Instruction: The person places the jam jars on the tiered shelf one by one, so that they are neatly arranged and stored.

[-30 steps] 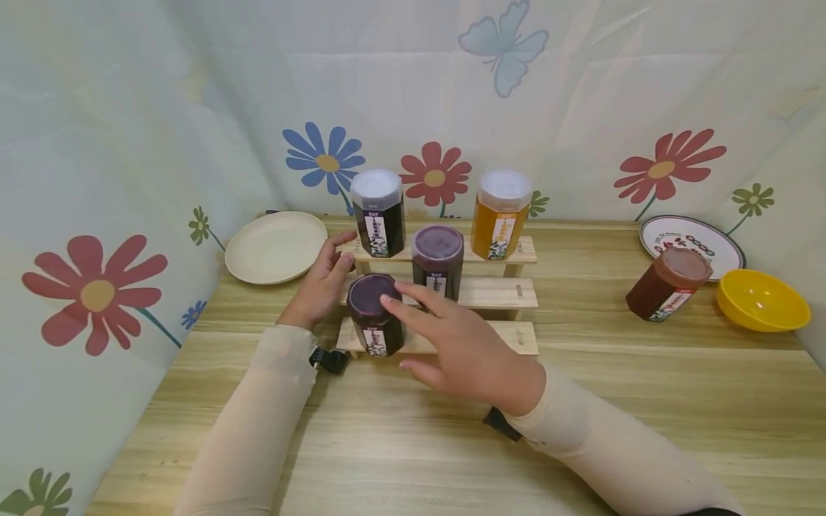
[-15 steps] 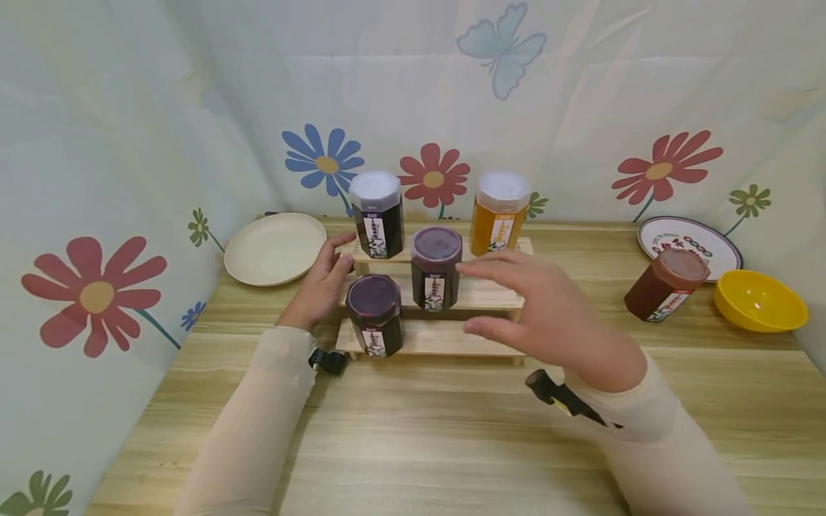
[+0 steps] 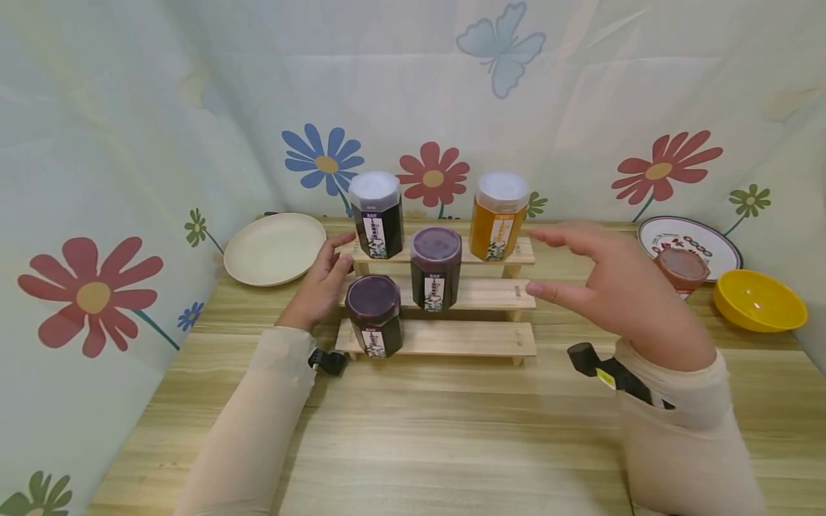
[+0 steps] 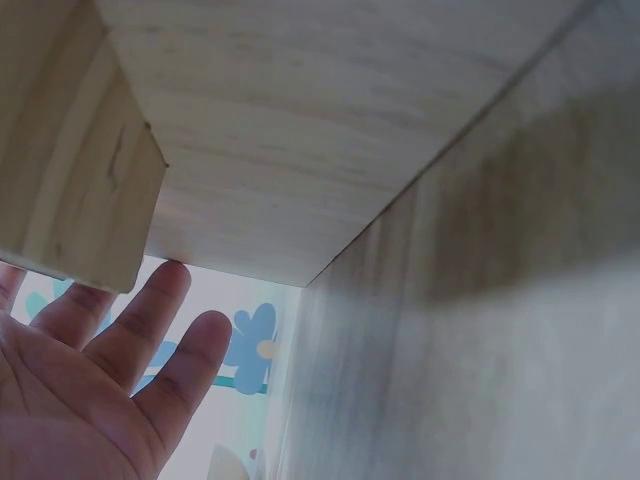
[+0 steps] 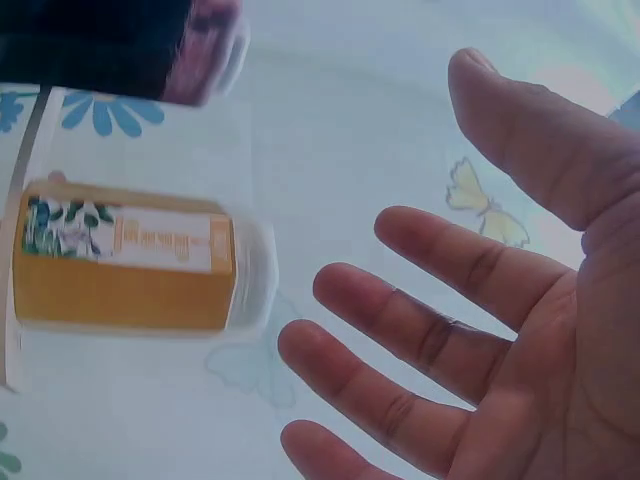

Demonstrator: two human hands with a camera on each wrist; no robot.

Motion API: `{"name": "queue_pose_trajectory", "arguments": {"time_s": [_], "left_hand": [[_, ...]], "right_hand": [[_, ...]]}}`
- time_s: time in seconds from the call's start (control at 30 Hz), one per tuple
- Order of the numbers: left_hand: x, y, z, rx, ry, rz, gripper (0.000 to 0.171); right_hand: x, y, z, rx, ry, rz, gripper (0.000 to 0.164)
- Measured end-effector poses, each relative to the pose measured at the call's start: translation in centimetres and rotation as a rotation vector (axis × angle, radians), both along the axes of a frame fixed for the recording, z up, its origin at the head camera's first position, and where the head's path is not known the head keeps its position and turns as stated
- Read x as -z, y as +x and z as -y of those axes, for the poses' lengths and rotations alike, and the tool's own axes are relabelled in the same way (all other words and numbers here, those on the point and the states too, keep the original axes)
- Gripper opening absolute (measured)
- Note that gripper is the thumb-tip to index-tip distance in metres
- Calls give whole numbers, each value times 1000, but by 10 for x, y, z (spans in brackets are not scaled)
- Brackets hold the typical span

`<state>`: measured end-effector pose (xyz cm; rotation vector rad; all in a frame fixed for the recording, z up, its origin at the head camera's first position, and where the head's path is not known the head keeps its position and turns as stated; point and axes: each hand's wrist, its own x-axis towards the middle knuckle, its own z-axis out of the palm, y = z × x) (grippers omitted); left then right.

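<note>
A three-step wooden stand (image 3: pixel 464 337) holds several octagonal jars. On the top step stand a dark jar with a white lid (image 3: pixel 376 226) at the left and an amber jar (image 3: pixel 497 226) at the right. A dark purple-lidded jar (image 3: pixel 435 276) is on the middle step, and another dark jar (image 3: pixel 376 322) on the bottom step at the left. My left hand (image 3: pixel 319 290) rests at the stand's left end, fingers extended in the left wrist view. My right hand (image 3: pixel 622 290), fingers and thumb spread, holds nothing right of the stand. It partly hides a red-brown jar (image 3: pixel 682 266).
A cream plate (image 3: pixel 276 249) lies at the back left of the wooden table (image 3: pixel 445 437). At the right are a printed white plate (image 3: pixel 658 228) and a yellow bowl (image 3: pixel 761 304). A flowered curtain (image 3: pixel 400 86) hangs behind.
My right hand has moved from the bottom-step jar off to the right, past the stand, and now covers much of the red-brown jar. The left hand has stayed in place.
</note>
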<state>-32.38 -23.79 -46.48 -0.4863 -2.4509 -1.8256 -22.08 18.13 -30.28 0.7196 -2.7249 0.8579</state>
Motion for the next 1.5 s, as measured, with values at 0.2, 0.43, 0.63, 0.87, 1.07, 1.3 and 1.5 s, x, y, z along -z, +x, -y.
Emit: {"name": "queue_pose_trajectory", "arguments": {"time_s": [0.2,0.43,0.63,0.87,1.07,1.3,1.5], "left_hand": [[0,0,0,-2,-4,7,48],[-1,0,0,-1,-1,1,48],[-2,0,-1,2,8,7,48],[-1,0,-1,-4,6,9,48],[0,0,0,-8,2,13,47],[0,0,0,-11,2,14,47],[-1,-1,0,-5,2,12,48]], "right_hand": [[-1,-10,-15,53,39,52,71],[1,-23,-23,120,113,155,74],[7,-36,-35,147,145,232,79],[13,-49,-51,209,195,347,86],[19,-58,-73,235,174,405,89],[31,-69,-96,287,170,477,94],[36,-74,-115,343,198,451,97]]}}
